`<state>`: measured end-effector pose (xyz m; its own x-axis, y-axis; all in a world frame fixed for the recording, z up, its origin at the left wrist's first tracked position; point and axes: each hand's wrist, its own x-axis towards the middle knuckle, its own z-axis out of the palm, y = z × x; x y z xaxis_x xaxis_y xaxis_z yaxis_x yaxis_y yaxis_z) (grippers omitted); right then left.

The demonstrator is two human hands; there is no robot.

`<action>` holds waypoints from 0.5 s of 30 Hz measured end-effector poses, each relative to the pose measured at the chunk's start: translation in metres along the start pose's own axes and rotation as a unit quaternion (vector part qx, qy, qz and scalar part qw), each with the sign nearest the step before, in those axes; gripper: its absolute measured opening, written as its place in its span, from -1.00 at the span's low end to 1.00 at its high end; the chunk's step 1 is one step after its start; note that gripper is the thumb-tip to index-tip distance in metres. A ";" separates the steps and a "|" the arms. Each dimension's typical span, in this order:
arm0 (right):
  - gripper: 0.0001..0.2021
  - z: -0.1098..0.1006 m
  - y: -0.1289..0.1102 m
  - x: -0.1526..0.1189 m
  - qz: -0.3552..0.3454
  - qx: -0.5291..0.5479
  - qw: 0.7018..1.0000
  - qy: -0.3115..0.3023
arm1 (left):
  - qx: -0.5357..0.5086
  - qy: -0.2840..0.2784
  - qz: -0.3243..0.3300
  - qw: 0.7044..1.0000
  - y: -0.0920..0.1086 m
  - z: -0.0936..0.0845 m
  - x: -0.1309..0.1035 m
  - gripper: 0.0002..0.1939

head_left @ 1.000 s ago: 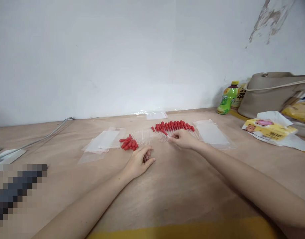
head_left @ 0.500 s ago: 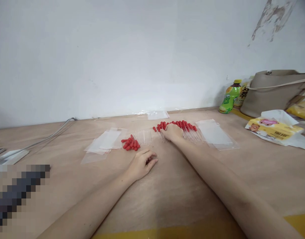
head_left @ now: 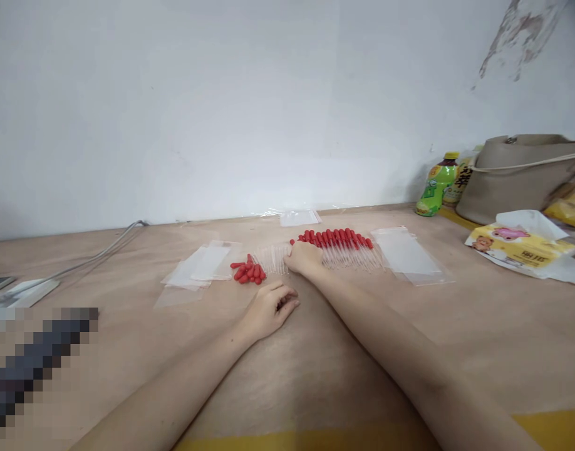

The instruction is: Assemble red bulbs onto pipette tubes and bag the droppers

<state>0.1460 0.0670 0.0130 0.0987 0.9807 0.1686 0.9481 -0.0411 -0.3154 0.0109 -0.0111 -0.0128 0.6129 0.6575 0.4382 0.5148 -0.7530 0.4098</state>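
My right hand (head_left: 304,257) is closed at the left end of a row of clear thin tubes with red bulbs (head_left: 337,238); its fingertips are on or beside the tubes, and what they grip is too small to make out. My left hand (head_left: 272,307) rests on the table with its fingers loosely curled and a gap between thumb and fingers, holding nothing visible. Loose red bulbs (head_left: 248,270) lie in a small pile beyond it to the left. Between that pile and my right hand lie clear tubes without bulbs (head_left: 273,258).
Clear plastic bags lie at the left (head_left: 207,262), at the right (head_left: 407,254) and by the wall (head_left: 300,217). A green bottle (head_left: 436,186), a beige handbag (head_left: 508,178) and a yellow tissue pack (head_left: 522,244) stand at the right. A cable (head_left: 106,250) crosses the left side.
My right hand has moved left along the row, uncovering red bulbs and tubes that it hid before. My left hand has stayed in place.
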 end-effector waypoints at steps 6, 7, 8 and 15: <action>-0.74 0.000 -0.006 0.000 -0.003 -0.012 0.999 -0.035 | 0.004 -0.003 0.002 1.000 -0.001 -0.001 0.000 -0.89; -0.74 -0.001 -0.007 -0.002 -0.004 -0.013 0.999 -0.039 | 0.005 -0.005 0.003 1.000 -0.001 -0.001 0.000 -0.89; -0.74 -0.003 -0.008 -0.004 -0.007 -0.014 0.999 -0.040 | 0.005 -0.008 0.005 1.000 -0.001 -0.001 -0.001 -0.88; -0.73 -0.032 0.019 -0.041 -0.080 -0.010 0.997 0.006 | 0.063 0.127 0.008 0.990 0.001 -0.009 -0.002 -0.90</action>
<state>0.1694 0.0195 0.0296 -0.0498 0.9727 0.2266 0.9577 0.1109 -0.2657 0.0049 -0.0127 -0.0056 0.4593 0.6187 0.6374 0.5865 -0.7501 0.3055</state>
